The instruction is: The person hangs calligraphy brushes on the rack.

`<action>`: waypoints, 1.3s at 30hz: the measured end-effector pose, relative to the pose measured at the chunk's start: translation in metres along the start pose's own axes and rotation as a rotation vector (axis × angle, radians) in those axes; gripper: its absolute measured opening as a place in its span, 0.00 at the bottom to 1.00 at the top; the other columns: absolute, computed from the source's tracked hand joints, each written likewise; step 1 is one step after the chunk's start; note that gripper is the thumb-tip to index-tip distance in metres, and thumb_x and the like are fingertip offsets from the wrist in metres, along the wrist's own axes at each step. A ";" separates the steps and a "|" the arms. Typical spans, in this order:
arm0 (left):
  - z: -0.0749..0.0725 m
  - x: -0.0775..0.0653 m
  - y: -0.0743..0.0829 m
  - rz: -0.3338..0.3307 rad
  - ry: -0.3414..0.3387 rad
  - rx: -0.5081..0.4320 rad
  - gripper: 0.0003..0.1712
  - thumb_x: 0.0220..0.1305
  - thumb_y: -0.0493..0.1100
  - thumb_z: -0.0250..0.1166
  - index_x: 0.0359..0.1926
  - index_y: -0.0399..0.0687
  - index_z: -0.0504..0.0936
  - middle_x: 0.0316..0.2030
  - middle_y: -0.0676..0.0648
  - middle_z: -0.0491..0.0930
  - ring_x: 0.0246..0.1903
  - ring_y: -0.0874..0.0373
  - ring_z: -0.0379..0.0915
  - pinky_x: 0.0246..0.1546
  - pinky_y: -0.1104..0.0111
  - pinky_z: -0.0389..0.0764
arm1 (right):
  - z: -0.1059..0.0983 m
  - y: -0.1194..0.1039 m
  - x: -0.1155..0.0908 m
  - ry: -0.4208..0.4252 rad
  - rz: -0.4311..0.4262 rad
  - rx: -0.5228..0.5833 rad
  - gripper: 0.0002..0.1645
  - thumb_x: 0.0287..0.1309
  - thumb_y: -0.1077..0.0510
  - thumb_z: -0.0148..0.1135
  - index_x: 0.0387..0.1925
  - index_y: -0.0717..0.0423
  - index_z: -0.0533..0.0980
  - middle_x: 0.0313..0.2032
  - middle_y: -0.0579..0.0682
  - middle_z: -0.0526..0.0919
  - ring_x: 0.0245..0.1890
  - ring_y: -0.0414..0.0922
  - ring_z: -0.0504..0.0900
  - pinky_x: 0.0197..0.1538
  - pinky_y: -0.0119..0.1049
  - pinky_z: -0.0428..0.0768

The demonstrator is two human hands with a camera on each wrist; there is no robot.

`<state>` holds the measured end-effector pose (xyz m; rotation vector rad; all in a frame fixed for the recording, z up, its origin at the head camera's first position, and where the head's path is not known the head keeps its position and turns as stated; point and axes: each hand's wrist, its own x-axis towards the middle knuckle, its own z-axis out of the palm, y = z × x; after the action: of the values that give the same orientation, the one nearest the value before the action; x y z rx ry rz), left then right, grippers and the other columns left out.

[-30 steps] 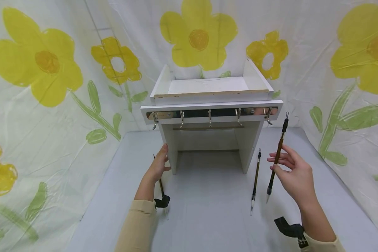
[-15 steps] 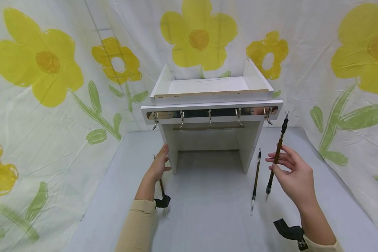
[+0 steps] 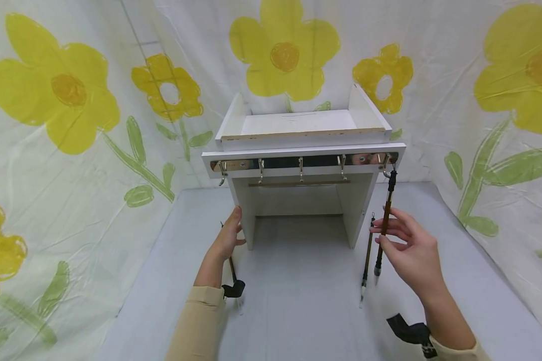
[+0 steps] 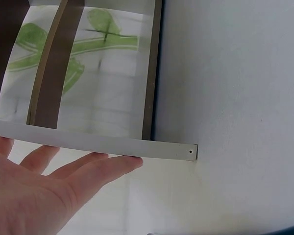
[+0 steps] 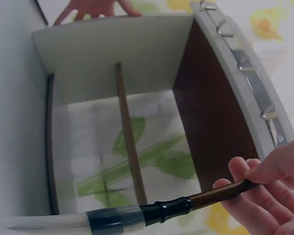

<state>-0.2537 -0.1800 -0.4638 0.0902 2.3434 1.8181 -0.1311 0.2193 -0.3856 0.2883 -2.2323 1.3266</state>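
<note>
Flowered drape (image 3: 210, 45) behind, right hand (image 3: 408, 245) pinches a brush (image 3: 387, 208) — loop (image 3: 394, 166) best hooked slowly — left hand (image 3: 226, 238), fingers extended, touches a shelf (image 3: 362, 208).

Probably a makeshift indoor booth: creased, flower-printed sheeting (image 3: 217, 65) hangs on three sides of a pale tabletop (image 3: 302, 301)

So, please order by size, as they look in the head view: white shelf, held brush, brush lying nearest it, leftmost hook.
Largest to smallest:
White shelf
Held brush
Lying brush
Leftmost hook
The held brush may be nearer the camera, so the brushes' true sizes are unsure.
</note>
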 end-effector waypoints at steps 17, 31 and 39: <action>0.001 0.002 0.001 0.003 0.000 -0.015 0.47 0.73 0.76 0.29 0.82 0.58 0.37 0.81 0.43 0.37 0.77 0.34 0.43 0.64 0.36 0.69 | 0.024 -0.001 -0.006 -0.088 -0.074 0.044 0.37 0.52 0.80 0.66 0.63 0.56 0.75 0.43 0.53 0.88 0.41 0.33 0.86 0.41 0.20 0.83; 0.004 -0.002 -0.002 0.000 0.024 -0.014 0.48 0.70 0.78 0.29 0.82 0.61 0.38 0.81 0.43 0.39 0.77 0.34 0.45 0.63 0.36 0.71 | 0.036 0.001 -0.010 -0.146 -0.086 -0.022 0.36 0.53 0.78 0.66 0.64 0.59 0.73 0.44 0.52 0.88 0.42 0.38 0.88 0.42 0.19 0.82; 0.004 -0.003 -0.001 -0.011 0.022 -0.027 0.51 0.68 0.81 0.31 0.82 0.61 0.38 0.81 0.44 0.39 0.78 0.36 0.43 0.64 0.38 0.71 | 0.038 -0.001 -0.010 -0.155 -0.075 -0.042 0.36 0.54 0.77 0.67 0.65 0.59 0.72 0.44 0.52 0.88 0.41 0.42 0.89 0.40 0.23 0.84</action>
<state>-0.2506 -0.1772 -0.4650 0.0538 2.3290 1.8541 -0.1348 0.1851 -0.4045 0.4694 -2.3484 1.2545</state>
